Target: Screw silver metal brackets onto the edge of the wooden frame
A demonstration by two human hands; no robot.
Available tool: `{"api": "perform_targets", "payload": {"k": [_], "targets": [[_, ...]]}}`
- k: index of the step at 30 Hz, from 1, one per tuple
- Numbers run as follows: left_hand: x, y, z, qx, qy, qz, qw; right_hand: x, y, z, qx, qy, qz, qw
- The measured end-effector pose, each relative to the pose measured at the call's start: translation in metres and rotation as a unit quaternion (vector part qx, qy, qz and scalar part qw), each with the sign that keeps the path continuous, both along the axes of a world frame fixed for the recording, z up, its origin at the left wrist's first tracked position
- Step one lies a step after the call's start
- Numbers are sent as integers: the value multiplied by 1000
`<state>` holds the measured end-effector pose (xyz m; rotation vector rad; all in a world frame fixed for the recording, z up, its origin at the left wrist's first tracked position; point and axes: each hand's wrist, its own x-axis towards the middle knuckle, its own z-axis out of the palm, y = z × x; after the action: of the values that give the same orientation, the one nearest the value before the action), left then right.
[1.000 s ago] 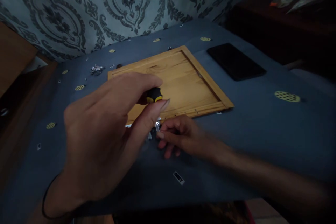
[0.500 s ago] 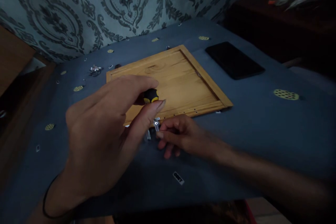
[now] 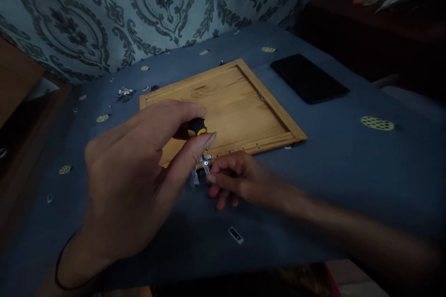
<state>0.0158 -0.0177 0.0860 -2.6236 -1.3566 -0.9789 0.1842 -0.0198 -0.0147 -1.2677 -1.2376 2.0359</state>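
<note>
My left hand (image 3: 139,171) is closed round a black and yellow screwdriver handle (image 3: 197,126), thumb and fingers pinching it above the near edge of a framed wooden panel (image 3: 230,106). Below the handle, a small metal hinge (image 3: 206,163) with a cross-head screw sits at that edge. The fingertips of my right hand (image 3: 233,178) pinch the hinge's right arm. Another metal arm (image 3: 195,177) sticks out just left of it. The screwdriver's tip is mostly hidden by my left thumb.
A dark flat tablet-like object (image 3: 308,78) lies right of the panel on the blue patterned cloth (image 3: 313,222). Small metal hardware (image 3: 124,94) rests behind and left of the panel. A patterned wall covering (image 3: 163,4) rises at the back.
The whole view has shifted slightly, moving things a little left. Both hands keep nearly the same pose and grip; the hinge remains at the panel's near edge.
</note>
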Motion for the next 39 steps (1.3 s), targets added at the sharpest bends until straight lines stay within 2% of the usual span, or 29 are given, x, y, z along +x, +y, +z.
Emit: {"api": "perform_targets", "payload": {"k": [11,18,21,24,31,39], "targets": [[2,-2,0,-3,19,18,1000,-1,0,3,-4,-7,0,1000],[0,1,2,-10,12,-18,1000,-1,0,2,-2,0,-1,1000],[0,1,3,-39,0,-49,998,-3,1,4,-8,-11,-6,1000],[3,0,1,-61,-20,-48,997,-3,2,4,-8,-8,-3,1000],[9,3,-8,-15,-22,-49,998,-2,3,7,1,-18,6,1000],[3,9,-6,1,-35,-55,998,-1,2,4,6,-2,8,1000]]}}
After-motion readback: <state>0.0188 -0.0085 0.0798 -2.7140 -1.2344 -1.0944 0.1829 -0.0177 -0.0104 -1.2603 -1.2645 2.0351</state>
